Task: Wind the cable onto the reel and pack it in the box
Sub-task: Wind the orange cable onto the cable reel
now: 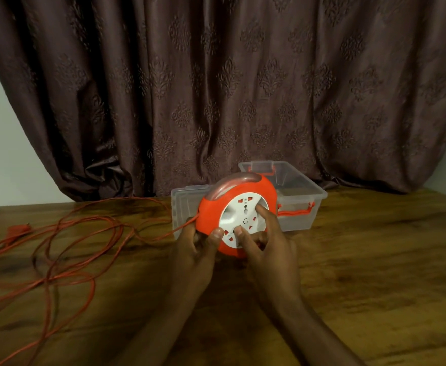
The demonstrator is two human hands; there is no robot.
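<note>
The reel (236, 215), hard, rigid plastic and probably light, stands tilted above the table (348, 273); the left hand (198, 247) grips its orange rim; right-hand fingers (262, 210) press the white hub; limp cable (66, 241) sprawls left.

reel (236, 207) orange, white face | cable (66, 233) orange | curtain (216, 88) brown damask

Glossy plastic reel (236, 216), seemingly wooden table (361, 273)
</note>
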